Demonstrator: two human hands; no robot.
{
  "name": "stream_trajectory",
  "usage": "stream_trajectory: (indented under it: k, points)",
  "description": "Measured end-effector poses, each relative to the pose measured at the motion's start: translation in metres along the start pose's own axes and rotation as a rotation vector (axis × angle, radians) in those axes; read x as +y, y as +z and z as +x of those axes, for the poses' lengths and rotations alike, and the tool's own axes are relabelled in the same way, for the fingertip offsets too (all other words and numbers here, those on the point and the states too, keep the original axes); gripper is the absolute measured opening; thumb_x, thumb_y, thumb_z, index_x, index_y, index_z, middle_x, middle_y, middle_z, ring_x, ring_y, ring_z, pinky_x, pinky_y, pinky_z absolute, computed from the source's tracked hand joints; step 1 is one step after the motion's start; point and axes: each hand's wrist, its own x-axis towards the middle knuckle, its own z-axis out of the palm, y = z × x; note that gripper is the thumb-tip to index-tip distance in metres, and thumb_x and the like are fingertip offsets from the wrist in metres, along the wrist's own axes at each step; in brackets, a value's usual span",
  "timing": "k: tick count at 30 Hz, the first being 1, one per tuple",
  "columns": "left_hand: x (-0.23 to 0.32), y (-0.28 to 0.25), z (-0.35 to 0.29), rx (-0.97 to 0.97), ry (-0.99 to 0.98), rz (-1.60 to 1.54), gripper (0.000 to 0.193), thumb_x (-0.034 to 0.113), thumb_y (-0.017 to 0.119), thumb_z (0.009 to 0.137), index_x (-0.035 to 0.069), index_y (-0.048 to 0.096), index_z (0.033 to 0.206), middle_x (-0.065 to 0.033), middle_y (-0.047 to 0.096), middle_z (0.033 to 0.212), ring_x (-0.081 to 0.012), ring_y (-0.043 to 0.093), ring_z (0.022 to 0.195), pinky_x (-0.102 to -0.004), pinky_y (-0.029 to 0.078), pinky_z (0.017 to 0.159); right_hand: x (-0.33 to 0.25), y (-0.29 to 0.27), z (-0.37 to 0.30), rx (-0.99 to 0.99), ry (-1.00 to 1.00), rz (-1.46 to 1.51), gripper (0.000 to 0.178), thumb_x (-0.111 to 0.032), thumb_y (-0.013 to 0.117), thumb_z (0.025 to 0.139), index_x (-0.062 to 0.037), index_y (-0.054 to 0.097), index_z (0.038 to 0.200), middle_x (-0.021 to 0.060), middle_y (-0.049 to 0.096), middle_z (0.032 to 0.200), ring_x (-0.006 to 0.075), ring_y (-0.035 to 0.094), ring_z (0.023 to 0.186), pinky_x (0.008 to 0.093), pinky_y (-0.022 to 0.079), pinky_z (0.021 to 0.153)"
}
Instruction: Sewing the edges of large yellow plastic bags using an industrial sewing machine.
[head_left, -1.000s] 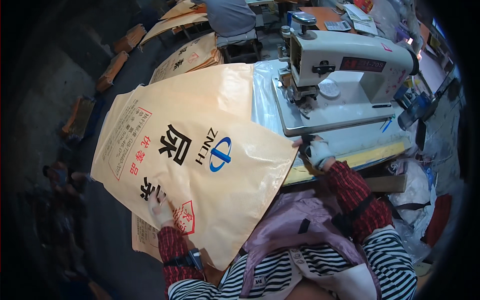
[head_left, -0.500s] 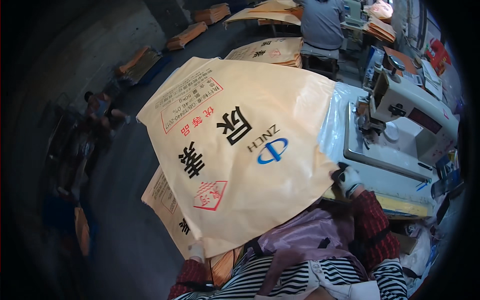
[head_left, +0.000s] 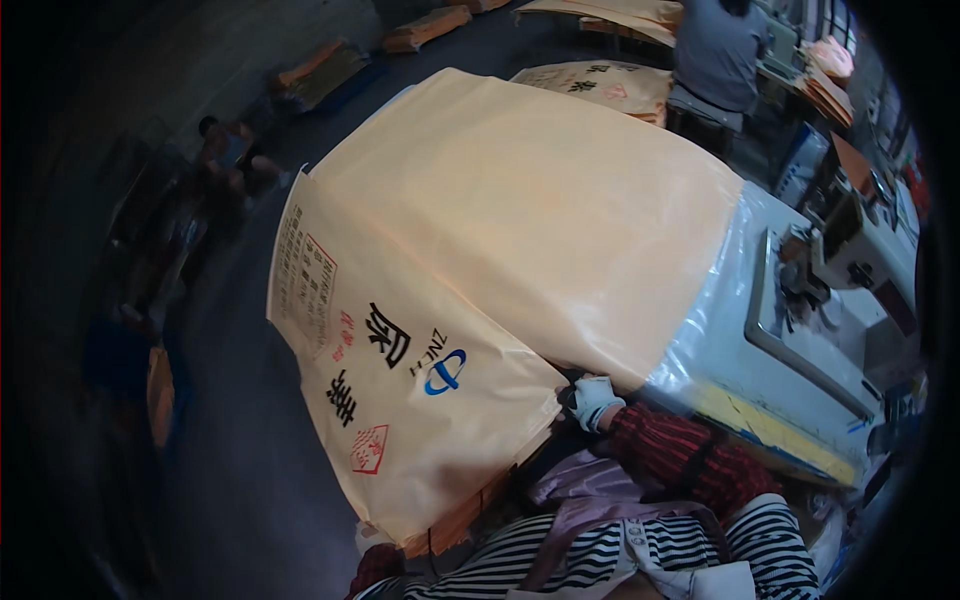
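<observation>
A large tan woven sack (head_left: 430,420) with black and red print and a blue emblem hangs aslant at the left front. My right hand (head_left: 592,400), in a pale glove with dark fingertips, is closed on its right corner. My left hand (head_left: 372,540) is at its lower left corner, closed on the edge, though its fingers are mostly hidden. Behind lies a plain tan sack (head_left: 560,210), a clear plastic liner (head_left: 690,310) showing at its right end. The printed sack's far edge rests along this plain one.
To the right stands a sewing machine (head_left: 850,250) on a pale table (head_left: 720,350) with a yellow front edge. A seated person (head_left: 715,60) works beyond, beside a stack of printed sacks (head_left: 600,85). Another person (head_left: 235,155) sits far left. Sack bundles (head_left: 428,28) lie on the floor.
The printed sack has shifted left and toward me, baring the plain sack behind it. My right hand has moved left with its corner; my left hand went slightly lower. The view has turned left.
</observation>
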Motion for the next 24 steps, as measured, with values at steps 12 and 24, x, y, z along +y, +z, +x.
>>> stream_trajectory:
  k: [12, 24]
  points:
    - [0.041, -0.024, 0.008, -0.443, -0.024, 0.378, 0.033, 0.031, 0.06, 0.077, 0.008, 0.063, 0.101, -0.0153, 0.064, 0.101, -0.0316, 0.06, 0.099, -0.0381, 0.049, 0.081, 0.052, 0.063, 0.04, -0.327, 0.182, -0.211, 0.03, -0.029, 0.046, 0.086, -0.0103, 0.059, 0.105, 0.0184, 0.054, 0.117, 0.0373, 0.049, 0.112, 0.0475, 0.038, 0.094]
    - [0.188, -0.01, 0.035, -0.408, 0.69, 0.665, 0.029, 0.026, 0.057, 0.076, 0.009, 0.065, 0.099, -0.0123, 0.065, 0.09, -0.0312, 0.062, 0.085, -0.0429, 0.048, 0.074, 0.046, 0.046, 0.024, -0.001, 0.131, -0.03, 0.028, -0.027, 0.048, 0.084, -0.01, 0.062, 0.101, 0.0141, 0.06, 0.108, 0.0333, 0.055, 0.101, 0.04, 0.041, 0.089]
